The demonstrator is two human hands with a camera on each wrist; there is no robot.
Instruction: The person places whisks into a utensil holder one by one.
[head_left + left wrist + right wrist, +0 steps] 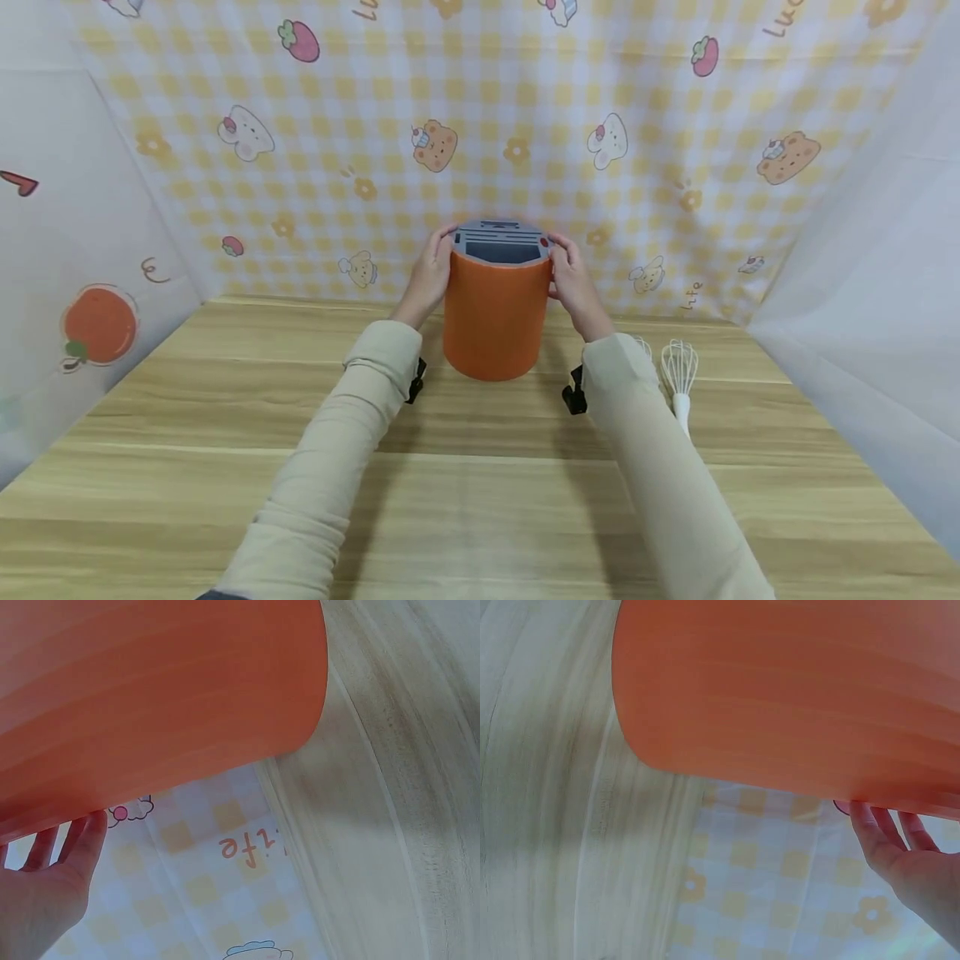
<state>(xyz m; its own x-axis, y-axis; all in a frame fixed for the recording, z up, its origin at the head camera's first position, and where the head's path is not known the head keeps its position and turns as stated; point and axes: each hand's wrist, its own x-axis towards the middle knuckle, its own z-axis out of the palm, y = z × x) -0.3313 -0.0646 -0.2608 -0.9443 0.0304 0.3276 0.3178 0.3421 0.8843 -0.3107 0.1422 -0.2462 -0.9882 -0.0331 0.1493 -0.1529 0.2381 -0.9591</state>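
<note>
An orange cylinder (495, 321) with a grey, patterned top (501, 242) stands upright between the two hands in the head view. My left hand (429, 279) grips its upper left side, fingertips at the rim. On the upper right side, my right hand (576, 287) grips it the same way. The left wrist view has the orange wall (165, 690) above the fingers of my left hand (49, 889). Fingers of my right hand (911, 859) touch the orange wall (780, 697) in the right wrist view. Whether its base touches the table cannot be told.
Two white-wired whisks lie on the wooden table (247, 433) at the right; one whisk (681, 375) shows more fully, the other is partly behind the right sleeve (652, 450). A yellow checked cloth (480, 108) hangs behind, with white sheets at both sides.
</note>
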